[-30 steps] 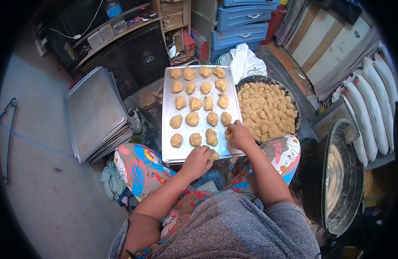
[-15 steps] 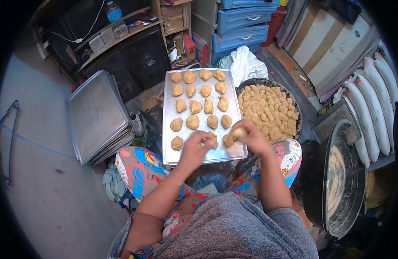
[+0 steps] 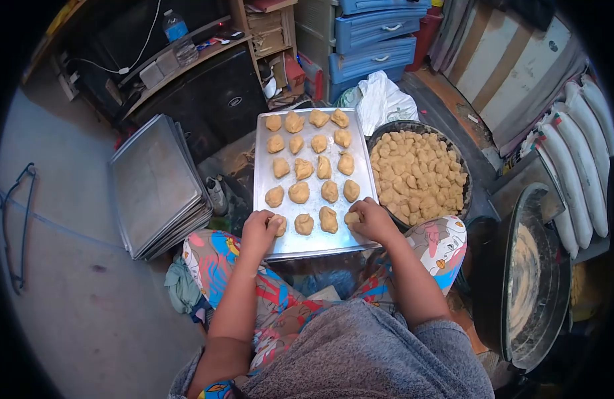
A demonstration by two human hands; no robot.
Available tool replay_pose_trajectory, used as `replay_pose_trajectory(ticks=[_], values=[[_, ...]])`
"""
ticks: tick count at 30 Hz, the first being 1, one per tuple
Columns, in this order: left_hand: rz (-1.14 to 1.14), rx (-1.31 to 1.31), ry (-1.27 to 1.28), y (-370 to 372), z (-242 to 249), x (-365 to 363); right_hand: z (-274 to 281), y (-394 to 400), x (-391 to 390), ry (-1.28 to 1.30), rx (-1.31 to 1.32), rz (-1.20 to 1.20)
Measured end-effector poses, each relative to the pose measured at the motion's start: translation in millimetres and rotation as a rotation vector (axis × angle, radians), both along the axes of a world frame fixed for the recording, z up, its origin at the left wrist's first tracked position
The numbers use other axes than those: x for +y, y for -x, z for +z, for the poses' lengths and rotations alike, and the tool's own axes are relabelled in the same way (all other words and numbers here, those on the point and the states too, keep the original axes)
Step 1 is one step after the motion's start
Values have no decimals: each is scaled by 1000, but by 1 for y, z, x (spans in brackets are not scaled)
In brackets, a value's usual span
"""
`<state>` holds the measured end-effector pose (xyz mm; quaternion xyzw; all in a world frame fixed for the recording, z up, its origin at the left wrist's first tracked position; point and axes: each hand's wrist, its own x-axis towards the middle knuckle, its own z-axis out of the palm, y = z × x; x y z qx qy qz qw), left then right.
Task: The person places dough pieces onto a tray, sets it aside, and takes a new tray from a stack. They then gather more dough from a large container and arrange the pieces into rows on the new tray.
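Observation:
A metal baking tray rests in front of me, close to my knees, with rows of tan, rough-shaped dough pieces on it. At its front left corner, the fingers of my left hand close around a dough piece, partly covering it. My right hand pinches another dough piece at the front right corner. Between the hands, two more pieces of the front row lie untouched.
A round black pan heaped with dough pieces stands right of the tray. Stacked baking trays lean at the left. A large dark round pan stands tilted at the right, near white filled bags. Blue drawers stand behind.
My left hand has moved left from the front row's middle to its left end piece. My right hand, blurred with dough before, has come down at the right end. The second front piece now shows.

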<state>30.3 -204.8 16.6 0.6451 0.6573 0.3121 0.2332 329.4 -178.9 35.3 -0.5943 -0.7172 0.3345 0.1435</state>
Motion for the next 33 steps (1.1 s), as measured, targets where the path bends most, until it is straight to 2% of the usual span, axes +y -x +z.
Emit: replay_pose_trajectory(ticks=[2, 7, 9, 10, 11, 12, 13, 14, 16, 20, 22, 23, 25, 28, 33], values=[[22, 77, 15, -4, 2, 1, -4, 1, 4, -4, -29, 5], [116, 76, 90, -6, 14, 5, 6, -2, 9, 39, -34, 2], [176, 95, 112, -5, 17, 14, 0, -4, 15, -67, 96, -150], [173, 74, -93, -1, 12, 21, -3, -3, 19, -67, 96, -151], [170, 53, -297, 1, 8, 28, -5, -1, 24, -219, 150, -202], [170, 53, -296, 2, 7, 34, -6, 3, 27, -371, 204, -253], [89, -2, -214, 3, 7, 41, -7, 5, 29, -380, 205, -235], [7, -56, -136, 3, 6, 46, -13, 7, 31, -386, 206, -235], [-42, -6, -121, 2, 4, 53, -19, 13, 35, -302, 171, -144], [25, 106, -56, -6, 5, 60, -22, 14, 37, -262, 144, -155], [81, 179, 51, -14, 23, 62, -16, 14, 35, -249, 132, -154], [79, 180, 50, -14, 20, 70, -13, 14, 35, -236, 118, -149], [137, 237, -191, -14, 10, 92, -12, 16, 35, -240, 111, -152], [160, 185, -242, -23, 5, 118, -14, 18, 36, -238, 100, -160], [23, 222, -106, -17, -1, 139, -18, 16, 38, -244, 94, -162]])
